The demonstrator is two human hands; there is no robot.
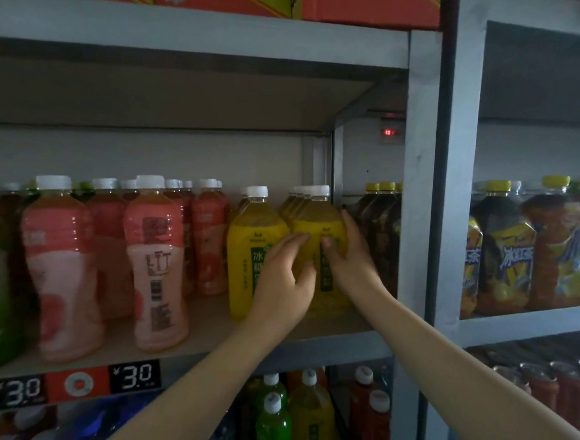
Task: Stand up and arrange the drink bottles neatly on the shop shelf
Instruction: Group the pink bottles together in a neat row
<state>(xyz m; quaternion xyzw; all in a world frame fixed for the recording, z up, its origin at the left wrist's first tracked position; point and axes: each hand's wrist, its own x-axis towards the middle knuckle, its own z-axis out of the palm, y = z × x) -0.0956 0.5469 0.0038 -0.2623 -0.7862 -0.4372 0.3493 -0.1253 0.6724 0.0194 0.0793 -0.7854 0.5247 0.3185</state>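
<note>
Bottle: yellow plastic drink bottle, beside grey metal post (likely heavy, slick; hold mid-body).
Right hand: wraps it.
Left hand: flat against it.

Both arms out forward: our left hand lies fingers-extended on the yellow bottle, our right hand wraps its other side, thumb in front.

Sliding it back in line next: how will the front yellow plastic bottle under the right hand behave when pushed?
The yellow plastic bottle looks full almost to its white cap, so it is probably heavy for its size. Tall and narrow, it may tip if pushed high up. The smooth label could slip in the right hand.
</note>
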